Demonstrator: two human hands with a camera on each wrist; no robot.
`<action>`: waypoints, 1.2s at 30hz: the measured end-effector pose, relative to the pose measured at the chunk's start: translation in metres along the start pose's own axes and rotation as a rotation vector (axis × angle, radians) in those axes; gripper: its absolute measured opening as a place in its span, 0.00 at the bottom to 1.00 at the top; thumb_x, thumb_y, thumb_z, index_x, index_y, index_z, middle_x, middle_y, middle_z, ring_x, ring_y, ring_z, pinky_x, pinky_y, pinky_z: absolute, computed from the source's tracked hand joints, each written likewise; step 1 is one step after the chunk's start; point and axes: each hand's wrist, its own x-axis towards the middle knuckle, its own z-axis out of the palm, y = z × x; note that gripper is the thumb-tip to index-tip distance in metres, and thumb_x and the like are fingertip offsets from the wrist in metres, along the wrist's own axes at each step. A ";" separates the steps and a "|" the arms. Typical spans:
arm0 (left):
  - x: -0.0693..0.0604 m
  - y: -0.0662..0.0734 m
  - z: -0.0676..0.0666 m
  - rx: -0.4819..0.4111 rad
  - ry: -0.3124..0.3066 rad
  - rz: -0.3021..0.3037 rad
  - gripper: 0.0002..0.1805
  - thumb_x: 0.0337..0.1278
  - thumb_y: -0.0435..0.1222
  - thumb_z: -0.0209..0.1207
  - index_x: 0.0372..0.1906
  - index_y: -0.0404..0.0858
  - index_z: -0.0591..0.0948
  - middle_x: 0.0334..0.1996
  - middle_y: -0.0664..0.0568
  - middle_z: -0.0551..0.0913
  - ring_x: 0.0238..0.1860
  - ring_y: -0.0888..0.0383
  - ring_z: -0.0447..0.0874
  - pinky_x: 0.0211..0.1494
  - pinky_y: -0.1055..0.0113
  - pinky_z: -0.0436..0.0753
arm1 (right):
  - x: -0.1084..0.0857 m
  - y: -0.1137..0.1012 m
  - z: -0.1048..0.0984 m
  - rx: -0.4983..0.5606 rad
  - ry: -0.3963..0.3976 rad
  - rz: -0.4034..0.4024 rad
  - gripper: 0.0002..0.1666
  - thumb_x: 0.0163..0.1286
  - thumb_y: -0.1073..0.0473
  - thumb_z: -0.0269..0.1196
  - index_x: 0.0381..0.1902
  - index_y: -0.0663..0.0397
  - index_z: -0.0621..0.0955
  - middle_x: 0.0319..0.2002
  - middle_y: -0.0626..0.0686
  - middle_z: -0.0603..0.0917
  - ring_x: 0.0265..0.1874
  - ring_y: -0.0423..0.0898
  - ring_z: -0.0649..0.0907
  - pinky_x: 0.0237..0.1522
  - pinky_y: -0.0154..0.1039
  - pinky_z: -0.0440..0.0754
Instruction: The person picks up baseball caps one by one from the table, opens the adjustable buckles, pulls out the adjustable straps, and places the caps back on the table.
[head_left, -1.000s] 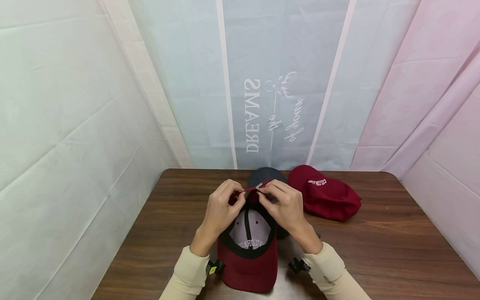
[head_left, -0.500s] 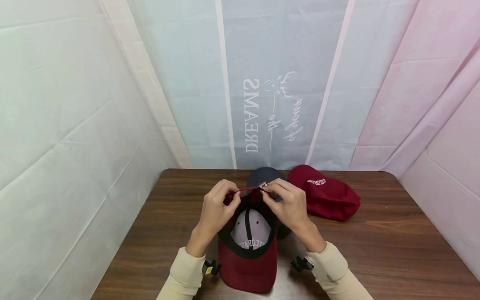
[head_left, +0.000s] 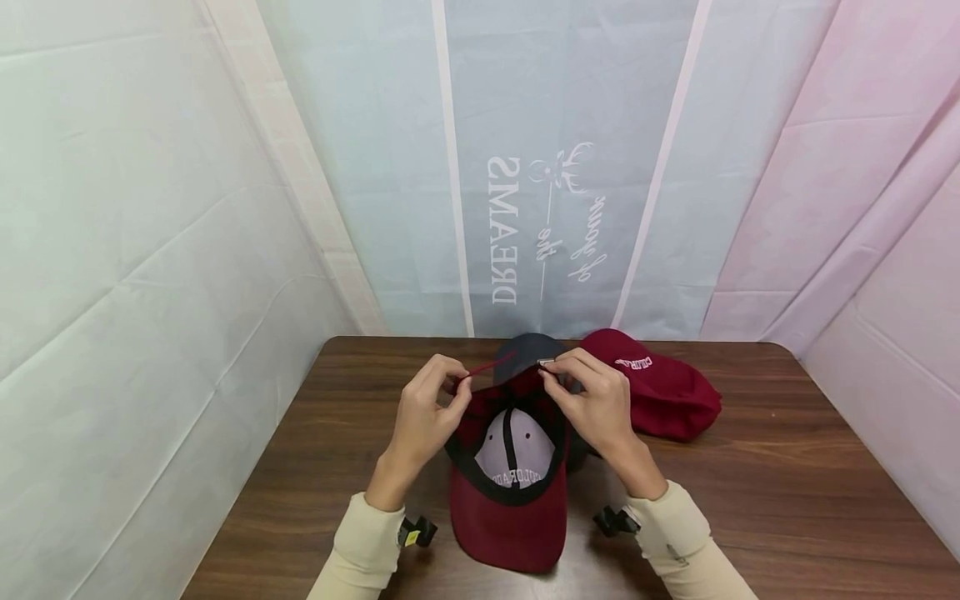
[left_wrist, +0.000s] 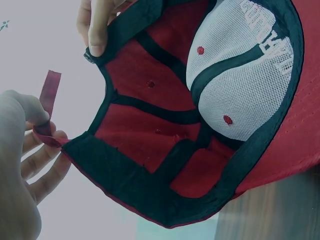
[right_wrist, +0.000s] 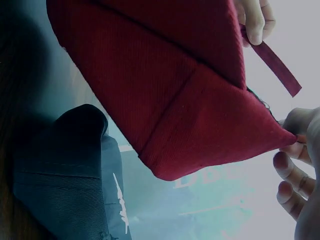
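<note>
A maroon baseball cap (head_left: 508, 533) is held up in the middle of the head view, its inside facing me and its brim toward me. My left hand (head_left: 423, 412) pinches the back strap (head_left: 491, 365), whose free end sticks out loose past the fingers. On the other side of the back opening, my right hand (head_left: 596, 400) pinches the cap's edge at the small metal buckle (head_left: 546, 363). Strap and buckle are apart, as the left wrist view also shows, with the strap (left_wrist: 50, 90) beneath the thumb and the buckle (left_wrist: 88, 55) at the opposite corner.
Behind the held cap a dark navy cap (head_left: 525, 350) lies on the wooden table (head_left: 750, 500), partly hidden. To its right lies another red cap (head_left: 667, 392) with white lettering. Fabric curtains (head_left: 360, 167) enclose the table at the back and sides.
The hands have moved apart, and the strap has come out of the buckle, leaving its end loose. The held cap has shifted slightly to the right.
</note>
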 end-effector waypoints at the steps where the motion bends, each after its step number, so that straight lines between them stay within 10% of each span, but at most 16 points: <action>1: 0.000 0.000 0.000 -0.001 -0.001 -0.003 0.07 0.64 0.23 0.63 0.42 0.36 0.81 0.39 0.47 0.84 0.31 0.58 0.84 0.37 0.74 0.83 | 0.000 0.000 0.000 0.000 -0.001 0.004 0.12 0.54 0.73 0.77 0.35 0.54 0.92 0.32 0.48 0.89 0.20 0.42 0.80 0.23 0.37 0.78; 24: -0.008 0.003 0.006 -0.076 -0.157 0.052 0.10 0.63 0.26 0.64 0.46 0.40 0.83 0.45 0.51 0.83 0.36 0.59 0.82 0.31 0.66 0.84 | -0.002 0.001 -0.001 0.033 0.006 0.072 0.13 0.55 0.72 0.79 0.36 0.51 0.92 0.33 0.49 0.89 0.19 0.42 0.79 0.23 0.36 0.77; 36: -0.006 0.007 0.010 -0.103 -0.249 0.103 0.08 0.64 0.31 0.59 0.45 0.40 0.85 0.46 0.52 0.85 0.47 0.59 0.84 0.46 0.58 0.88 | -0.002 -0.004 0.000 0.048 -0.023 0.079 0.12 0.57 0.69 0.79 0.38 0.51 0.92 0.35 0.49 0.90 0.22 0.41 0.81 0.24 0.37 0.80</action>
